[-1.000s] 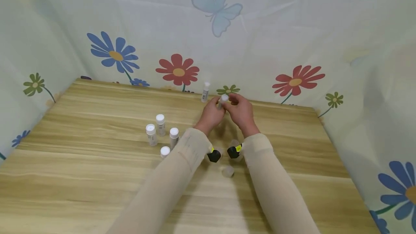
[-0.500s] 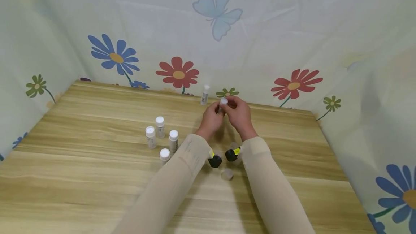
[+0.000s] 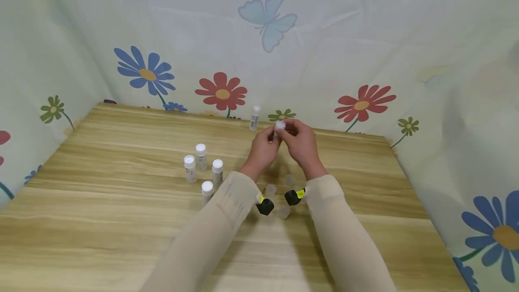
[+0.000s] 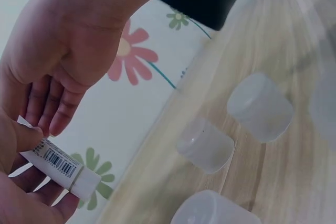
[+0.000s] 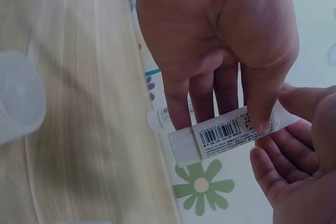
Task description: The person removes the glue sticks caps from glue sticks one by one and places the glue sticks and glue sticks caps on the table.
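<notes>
My left hand (image 3: 262, 148) grips a small white labelled bottle (image 5: 218, 136) by its body, thumb over the barcode label and fingers behind. The bottle stays upright above the back of the table, its white top (image 3: 280, 125) pointing up. My right hand (image 3: 302, 143) pinches that top between thumb and forefinger. In the left wrist view, the lower part of the bottle (image 4: 64, 168) shows between the fingers, while its upper end is partly hidden by them. A similar bottle (image 3: 254, 120) stands just left of my hands by the table's back edge.
Several white-topped bottles (image 3: 201, 156) stand in a group left of my left forearm. Translucent cup-shaped pieces (image 3: 284, 212) lie on the wooden table (image 3: 121, 220) between my forearms. A flowered cloth (image 3: 316, 66) rises behind the table.
My right forefinger has curled closer round the bottle's top, and both hands have stayed together on the bottle. The head view has shifted slightly. The standing bottles have not moved.
</notes>
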Demonstrator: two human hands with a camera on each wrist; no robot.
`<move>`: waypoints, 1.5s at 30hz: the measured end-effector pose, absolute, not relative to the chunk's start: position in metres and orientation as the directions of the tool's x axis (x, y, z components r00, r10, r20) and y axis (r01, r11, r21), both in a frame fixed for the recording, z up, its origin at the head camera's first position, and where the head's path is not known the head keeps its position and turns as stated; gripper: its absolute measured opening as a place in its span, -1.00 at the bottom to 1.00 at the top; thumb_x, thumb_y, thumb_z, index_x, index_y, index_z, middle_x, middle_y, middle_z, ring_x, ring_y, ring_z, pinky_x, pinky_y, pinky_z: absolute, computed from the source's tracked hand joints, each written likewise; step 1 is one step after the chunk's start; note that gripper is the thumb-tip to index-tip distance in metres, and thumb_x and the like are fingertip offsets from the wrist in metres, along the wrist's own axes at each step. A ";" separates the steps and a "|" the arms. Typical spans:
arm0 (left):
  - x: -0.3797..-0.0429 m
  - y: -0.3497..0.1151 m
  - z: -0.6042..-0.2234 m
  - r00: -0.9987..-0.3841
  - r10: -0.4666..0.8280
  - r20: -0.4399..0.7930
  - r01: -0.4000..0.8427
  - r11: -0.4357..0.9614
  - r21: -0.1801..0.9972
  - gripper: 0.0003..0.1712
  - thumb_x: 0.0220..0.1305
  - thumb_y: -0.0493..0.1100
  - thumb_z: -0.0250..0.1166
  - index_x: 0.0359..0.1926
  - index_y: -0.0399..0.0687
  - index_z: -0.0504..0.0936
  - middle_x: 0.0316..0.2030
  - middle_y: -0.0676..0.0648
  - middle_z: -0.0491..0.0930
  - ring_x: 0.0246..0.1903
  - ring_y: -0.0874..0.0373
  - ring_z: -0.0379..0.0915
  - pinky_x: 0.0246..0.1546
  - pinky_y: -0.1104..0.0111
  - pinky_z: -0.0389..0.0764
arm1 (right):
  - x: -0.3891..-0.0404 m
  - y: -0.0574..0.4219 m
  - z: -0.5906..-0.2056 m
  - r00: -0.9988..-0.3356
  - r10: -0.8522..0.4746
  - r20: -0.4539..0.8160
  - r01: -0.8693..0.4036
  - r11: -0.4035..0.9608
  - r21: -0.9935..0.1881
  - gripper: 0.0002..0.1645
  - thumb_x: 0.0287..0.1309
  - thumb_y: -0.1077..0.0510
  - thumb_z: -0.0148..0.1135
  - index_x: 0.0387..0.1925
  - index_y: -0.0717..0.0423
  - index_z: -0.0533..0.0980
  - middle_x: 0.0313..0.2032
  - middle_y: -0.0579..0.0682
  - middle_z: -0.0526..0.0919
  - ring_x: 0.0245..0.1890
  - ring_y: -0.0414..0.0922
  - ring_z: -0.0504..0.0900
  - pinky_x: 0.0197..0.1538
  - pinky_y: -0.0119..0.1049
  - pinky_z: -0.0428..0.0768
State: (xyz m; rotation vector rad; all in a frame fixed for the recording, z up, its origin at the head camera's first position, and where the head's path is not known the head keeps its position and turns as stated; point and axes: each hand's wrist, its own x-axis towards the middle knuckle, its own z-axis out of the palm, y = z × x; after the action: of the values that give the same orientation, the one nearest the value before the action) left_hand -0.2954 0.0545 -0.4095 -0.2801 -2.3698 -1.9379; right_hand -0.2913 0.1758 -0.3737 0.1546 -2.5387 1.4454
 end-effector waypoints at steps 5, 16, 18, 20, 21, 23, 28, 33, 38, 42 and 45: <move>-0.287 0.048 -0.403 -0.975 0.114 0.193 0.213 0.197 0.957 -0.62 0.45 -0.10 0.10 0.22 -0.02 0.53 0.12 -0.10 0.59 0.15 0.07 0.50 0.12 0.22 0.57 | -0.283 0.174 -0.371 -0.969 -0.001 0.246 -0.215 0.491 -0.844 -0.51 0.21 -0.07 0.30 0.10 0.08 0.55 -0.04 0.07 0.67 0.01 -0.02 0.63 0.09 -0.09 0.60; -0.267 0.032 -0.391 -0.956 0.155 0.250 0.282 0.238 0.929 -0.63 0.45 -0.01 0.10 0.20 0.11 0.54 0.12 -0.01 0.57 0.14 0.10 0.48 0.10 0.20 0.58 | -0.257 0.169 -0.356 -0.948 -0.045 0.314 -0.296 0.483 -0.824 -0.48 0.20 -0.14 0.29 0.08 0.06 0.55 -0.06 0.04 0.67 -0.03 -0.05 0.63 0.11 -0.11 0.58; -0.262 0.029 -0.389 -0.951 0.168 0.259 0.294 0.239 0.925 -0.62 0.45 0.01 0.10 0.22 0.13 0.53 0.14 0.01 0.56 0.14 0.11 0.48 0.11 0.21 0.57 | -0.252 0.168 -0.353 -0.946 -0.051 0.322 -0.305 0.484 -0.820 -0.49 0.20 -0.12 0.29 0.08 0.07 0.55 -0.06 0.05 0.67 -0.03 -0.05 0.63 0.10 -0.11 0.58; -0.257 0.025 -0.386 -0.949 0.181 0.257 0.297 0.241 0.924 -0.59 0.44 0.03 0.10 0.25 0.17 0.50 0.16 0.03 0.54 0.15 0.12 0.46 0.14 0.20 0.55 | -0.247 0.166 -0.351 -0.943 -0.059 0.329 -0.315 0.485 -0.816 -0.50 0.21 -0.09 0.29 0.09 0.09 0.55 -0.05 0.06 0.67 -0.03 -0.05 0.63 0.10 -0.11 0.59; -0.253 0.022 -0.385 -0.948 0.189 0.254 0.296 0.243 0.924 -0.57 0.44 0.05 0.10 0.28 0.19 0.48 0.17 0.05 0.53 0.16 0.13 0.45 0.15 0.19 0.55 | -0.245 0.165 -0.350 -0.942 -0.065 0.330 -0.319 0.481 -0.817 -0.50 0.21 -0.09 0.30 0.09 0.09 0.55 -0.05 0.07 0.67 -0.03 -0.05 0.63 0.11 -0.12 0.59; -0.247 0.016 -0.381 -0.949 0.204 0.241 0.288 0.251 0.924 -0.55 0.43 0.07 0.10 0.30 0.24 0.45 0.17 0.08 0.53 0.16 0.16 0.44 0.17 0.19 0.54 | -0.240 0.163 -0.347 -0.940 -0.077 0.333 -0.328 0.476 -0.816 -0.50 0.20 -0.09 0.30 0.08 0.08 0.56 -0.05 0.05 0.67 -0.04 -0.07 0.64 0.10 -0.13 0.60; -0.230 -0.001 -0.368 -0.941 0.253 0.224 0.292 0.276 0.916 -0.53 0.42 0.08 0.11 0.30 0.23 0.45 0.07 0.08 0.57 0.10 0.20 0.47 0.15 0.21 0.55 | -0.227 0.158 -0.341 -0.936 -0.107 0.336 -0.346 0.458 -0.818 -0.51 0.16 -0.11 0.33 0.05 0.04 0.57 -0.09 0.00 0.68 -0.08 -0.14 0.65 0.05 -0.18 0.63; -0.218 -0.018 -0.359 -0.921 0.322 0.221 0.323 0.310 0.894 -0.53 0.39 0.10 0.13 0.29 0.25 0.46 0.01 0.13 0.58 0.04 0.23 0.48 0.12 0.22 0.57 | -0.214 0.152 -0.337 -0.931 -0.137 0.338 -0.363 0.436 -0.823 -0.56 0.14 -0.08 0.35 0.02 0.00 0.59 -0.12 -0.02 0.69 -0.12 -0.17 0.66 0.00 -0.26 0.65; -0.207 -0.033 -0.356 -0.906 0.366 0.210 0.343 0.348 0.873 -0.55 0.37 0.08 0.17 0.26 0.25 0.49 0.02 0.17 0.59 0.04 0.26 0.50 0.11 0.23 0.57 | -0.201 0.146 -0.334 -0.926 -0.178 0.334 -0.378 0.418 -0.826 -0.58 0.12 -0.05 0.37 0.00 -0.01 0.60 -0.13 -0.03 0.70 -0.14 -0.18 0.67 -0.04 -0.35 0.66; -0.196 -0.046 -0.354 -0.892 0.405 0.199 0.358 0.364 0.860 -0.53 0.37 0.05 0.18 0.28 0.24 0.47 0.12 0.18 0.56 0.08 0.27 0.51 0.12 0.24 0.58 | -0.189 0.141 -0.332 -0.916 -0.209 0.343 -0.400 0.414 -0.818 -0.60 0.10 -0.04 0.39 -0.03 -0.01 0.62 -0.17 -0.05 0.70 -0.19 -0.19 0.66 -0.08 -0.37 0.65; -0.189 -0.057 -0.353 -0.873 0.444 0.201 0.382 0.369 0.847 -0.51 0.37 0.04 0.18 0.30 0.24 0.46 0.18 0.18 0.53 0.10 0.26 0.52 0.12 0.26 0.58 | -0.179 0.137 -0.331 -0.905 -0.232 0.356 -0.423 0.407 -0.810 -0.61 0.09 -0.02 0.41 -0.03 -0.02 0.63 -0.17 -0.06 0.70 -0.19 -0.20 0.65 -0.07 -0.36 0.64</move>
State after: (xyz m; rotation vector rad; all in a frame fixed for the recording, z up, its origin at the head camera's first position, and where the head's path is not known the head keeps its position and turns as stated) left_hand -0.1888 -0.0566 -0.3531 -0.8007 -2.6491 -1.6125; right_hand -0.1787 0.1368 -0.3306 0.5826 -2.4723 1.5064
